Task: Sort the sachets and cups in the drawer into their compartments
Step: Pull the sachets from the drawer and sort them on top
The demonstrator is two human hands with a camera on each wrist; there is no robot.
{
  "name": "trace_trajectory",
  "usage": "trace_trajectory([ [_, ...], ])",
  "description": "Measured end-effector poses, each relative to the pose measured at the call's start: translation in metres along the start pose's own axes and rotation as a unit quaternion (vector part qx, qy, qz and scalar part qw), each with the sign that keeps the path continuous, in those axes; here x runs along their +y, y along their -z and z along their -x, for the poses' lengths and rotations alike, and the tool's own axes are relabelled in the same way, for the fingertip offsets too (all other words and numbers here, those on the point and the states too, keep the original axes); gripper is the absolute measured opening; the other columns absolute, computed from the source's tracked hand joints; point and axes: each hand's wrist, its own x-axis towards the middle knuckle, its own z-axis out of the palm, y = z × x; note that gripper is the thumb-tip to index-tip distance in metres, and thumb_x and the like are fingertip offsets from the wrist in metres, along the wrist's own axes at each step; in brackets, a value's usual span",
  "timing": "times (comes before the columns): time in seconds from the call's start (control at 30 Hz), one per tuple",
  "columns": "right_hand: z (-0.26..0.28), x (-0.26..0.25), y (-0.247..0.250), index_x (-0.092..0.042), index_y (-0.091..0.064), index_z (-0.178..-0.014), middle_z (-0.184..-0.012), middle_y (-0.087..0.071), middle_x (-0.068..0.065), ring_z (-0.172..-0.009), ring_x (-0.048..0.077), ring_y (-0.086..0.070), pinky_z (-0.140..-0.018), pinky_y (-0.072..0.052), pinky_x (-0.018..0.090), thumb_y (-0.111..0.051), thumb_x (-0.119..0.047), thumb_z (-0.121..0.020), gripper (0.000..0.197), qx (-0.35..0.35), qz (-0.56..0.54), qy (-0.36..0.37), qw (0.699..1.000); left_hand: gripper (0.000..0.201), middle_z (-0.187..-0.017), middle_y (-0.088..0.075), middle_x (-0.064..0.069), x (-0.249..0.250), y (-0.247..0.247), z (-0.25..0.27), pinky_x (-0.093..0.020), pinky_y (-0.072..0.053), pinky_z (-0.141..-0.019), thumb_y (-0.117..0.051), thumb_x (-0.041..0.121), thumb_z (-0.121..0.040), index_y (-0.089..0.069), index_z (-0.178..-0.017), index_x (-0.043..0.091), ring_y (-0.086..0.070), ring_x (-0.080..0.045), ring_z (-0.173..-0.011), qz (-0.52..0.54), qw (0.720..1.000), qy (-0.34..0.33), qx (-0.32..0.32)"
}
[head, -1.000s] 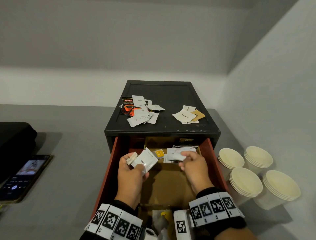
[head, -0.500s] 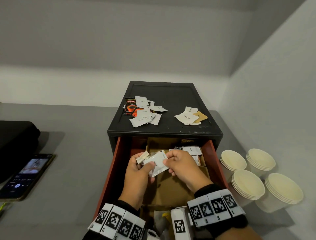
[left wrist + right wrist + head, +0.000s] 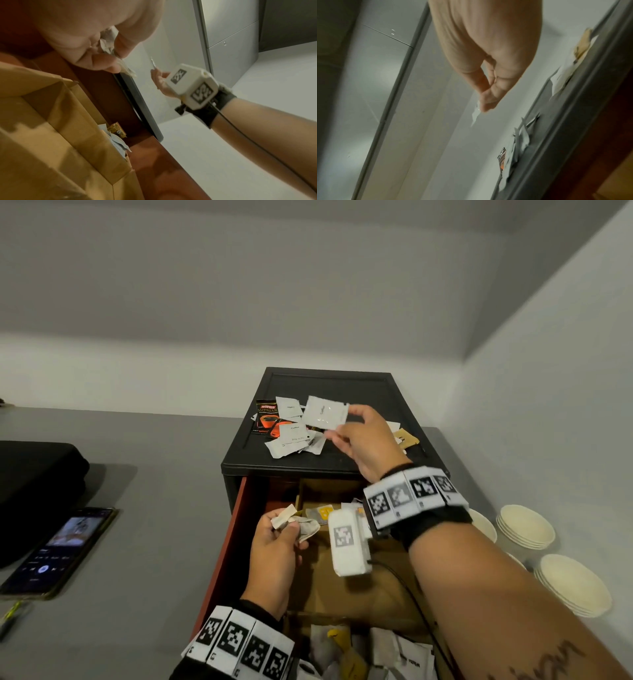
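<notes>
My right hand (image 3: 356, 436) is raised over the black cabinet top (image 3: 363, 392) and pinches a white sachet (image 3: 325, 412) by its right edge, above the left pile of sachets (image 3: 291, 433). The right wrist view shows that sachet (image 3: 475, 116) edge-on under my fingertips (image 3: 488, 104). My left hand (image 3: 277, 539) stays over the open red drawer (image 3: 222, 563) and grips crumpled beige sachets (image 3: 301, 525), also seen in the left wrist view as crumpled sachets (image 3: 109, 42). Cardboard dividers (image 3: 342, 587) split the drawer, with more sachets (image 3: 335, 511) in its back compartment and loose sachets (image 3: 387, 652) at its front.
A second small pile with a brown sachet (image 3: 406, 438) lies on the right of the cabinet top. Stacks of paper cups (image 3: 525, 525) stand on the counter at the right by the wall. A phone (image 3: 58, 553) and a black bag (image 3: 37, 487) lie at the left.
My right hand took the white sachet from my left hand and lifted it up over the cabinet top. The left hand stayed over the drawer with the crumpled sachets.
</notes>
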Motion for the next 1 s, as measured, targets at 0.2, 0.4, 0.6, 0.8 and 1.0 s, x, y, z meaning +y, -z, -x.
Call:
trace_trajectory([
  [0.2,0.002,0.015,-0.01,-0.015,-0.037,-0.142,-0.142,-0.044,0.006,-0.124,0.023,-0.048,-0.104,-0.042,0.041,-0.056,-0.013,-0.091,0.054,-0.032,0.245,0.024,0.969,0.02,-0.091,-0.067,-0.007,0.001,0.0,-0.001,-0.036,-0.049,-0.068,-0.051,0.001,-0.093,-0.054,-0.105,0.017,-0.061,-0.019,-0.075,0.028,1.0,-0.006,0.011],
  [0.4,0.05,0.066,0.001,-0.023,-0.061,-0.109,-0.1,-0.064,-0.002,-0.094,0.013,-0.06,-0.083,-0.048,0.025,-0.057,-0.015,-0.09,0.021,-0.105,0.221,0.053,0.968,0.021,-0.086,-0.067,-0.007,-0.003,-0.003,-0.001,-0.026,-0.052,-0.066,-0.051,-0.002,-0.092,-0.056,-0.107,0.012,-0.064,-0.012,-0.071,0.024,0.999,-0.019,-0.035],
  [0.6,0.058,0.098,0.01,-0.023,-0.063,-0.086,-0.086,-0.061,-0.001,-0.081,0.013,-0.056,-0.078,-0.046,0.028,-0.063,-0.017,-0.087,0.006,-0.131,0.194,0.022,0.972,0.031,-0.072,-0.067,0.006,-0.003,-0.006,0.006,-0.01,-0.046,-0.052,-0.049,-0.007,-0.091,-0.058,-0.114,0.013,-0.061,0.002,-0.056,-0.024,0.99,-0.007,-0.138],
  [0.8,0.055,0.11,0.018,-0.017,-0.057,-0.069,-0.059,-0.054,-0.004,-0.056,0.009,-0.05,-0.054,-0.039,0.023,-0.056,-0.007,-0.09,0.023,-0.117,0.121,-0.019,0.986,0.039,-0.075,-0.065,-0.001,0.002,-0.005,0.009,-0.01,-0.043,-0.047,-0.044,-0.012,-0.09,-0.055,-0.119,0.013,-0.06,0.001,-0.051,-0.039,0.985,0.026,-0.165],
  [1.0,0.048,0.114,0.032,-0.019,-0.056,-0.076,-0.062,-0.056,0.003,-0.058,0.014,-0.049,-0.051,-0.038,0.022,-0.048,-0.014,-0.096,0.022,-0.011,0.062,-0.095,0.994,0.04,-0.06,-0.055,0.001,-0.006,-0.002,0.001,-0.014,-0.037,-0.041,-0.051,-0.006,-0.088,-0.053,-0.118,0.02,-0.047,-0.003,-0.043,-0.07,0.991,0.046,-0.109],
])
